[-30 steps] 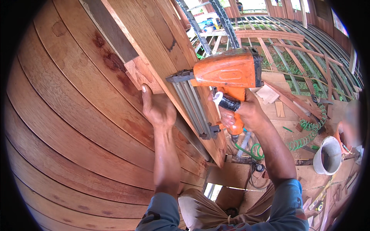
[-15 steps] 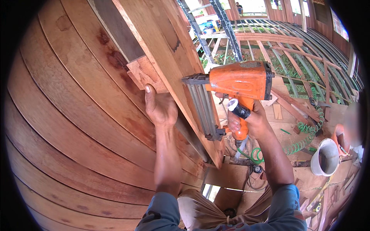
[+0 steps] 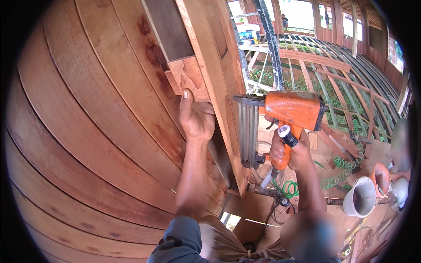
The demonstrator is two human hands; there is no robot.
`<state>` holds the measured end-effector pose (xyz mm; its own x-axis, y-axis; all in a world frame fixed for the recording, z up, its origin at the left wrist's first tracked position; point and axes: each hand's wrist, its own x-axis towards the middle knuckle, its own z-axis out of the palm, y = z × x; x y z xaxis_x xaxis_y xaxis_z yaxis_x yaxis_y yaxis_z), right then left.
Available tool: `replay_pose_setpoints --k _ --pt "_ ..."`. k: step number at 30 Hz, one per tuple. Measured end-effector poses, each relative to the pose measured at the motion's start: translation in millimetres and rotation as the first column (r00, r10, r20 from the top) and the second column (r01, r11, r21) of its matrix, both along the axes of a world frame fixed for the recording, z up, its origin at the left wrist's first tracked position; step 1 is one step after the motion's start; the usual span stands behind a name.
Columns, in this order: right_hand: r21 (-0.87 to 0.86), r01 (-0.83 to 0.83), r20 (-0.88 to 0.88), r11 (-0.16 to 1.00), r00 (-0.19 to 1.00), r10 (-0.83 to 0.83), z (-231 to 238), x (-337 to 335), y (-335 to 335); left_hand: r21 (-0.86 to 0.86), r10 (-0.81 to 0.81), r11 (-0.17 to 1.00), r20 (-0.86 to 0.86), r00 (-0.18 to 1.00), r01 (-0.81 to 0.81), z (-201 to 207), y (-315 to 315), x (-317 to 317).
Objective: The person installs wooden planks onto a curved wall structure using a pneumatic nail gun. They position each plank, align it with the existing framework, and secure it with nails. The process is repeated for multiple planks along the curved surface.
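My left hand [image 3: 198, 120] is raised against the plank wall. Its thumb presses on a small reddish wooden block [image 3: 189, 78], and its fingers, partly hidden, curl in below the block beside a long upright wooden board [image 3: 215, 74]. My right hand [image 3: 293, 151] is wrapped round the handle of an orange nail gun [image 3: 293, 107]. The gun's nose points left at the board's side; whether it touches cannot be told. Along the board runs the gun's grey magazine [image 3: 248, 136]. A short black cylinder with a white end [image 3: 287, 135] sits at my right thumb, perhaps a wrapping.
Curved wooden planks [image 3: 96, 131] fill the left side. A ladder [image 3: 269, 44] stands beyond the board. Bare floor joists [image 3: 333, 83] stretch behind. A coiled green hose [image 3: 342, 173], a pale bucket [image 3: 360, 197] and scrap wood lie at right; another person's arm [image 3: 400, 175] shows there.
The view has turned, so the wall and board appear farther right. Relative to the board, the nail gun is lower. My left hand stays at the block.
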<state>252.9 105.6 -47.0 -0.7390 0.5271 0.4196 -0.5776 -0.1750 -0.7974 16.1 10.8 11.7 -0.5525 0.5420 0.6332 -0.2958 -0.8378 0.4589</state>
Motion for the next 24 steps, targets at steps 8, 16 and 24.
replay_pose_setpoints --k 8,16,24 --pt "-0.093 -0.055 -0.067 0.994 0.997 0.049 -11 6 3 0.069 -0.001 0.998 -0.014 1.000 0.002 5 -1 7" --pt "-0.045 -0.053 -0.119 0.998 0.992 0.047 11 3 -2 0.076 0.003 0.997 0.064 0.998 -0.008 2 -1 4" --pt "-0.032 -0.030 -0.147 0.999 0.989 0.025 5 2 -4 0.130 -0.085 0.989 0.053 0.995 0.077 -2 -2 3"
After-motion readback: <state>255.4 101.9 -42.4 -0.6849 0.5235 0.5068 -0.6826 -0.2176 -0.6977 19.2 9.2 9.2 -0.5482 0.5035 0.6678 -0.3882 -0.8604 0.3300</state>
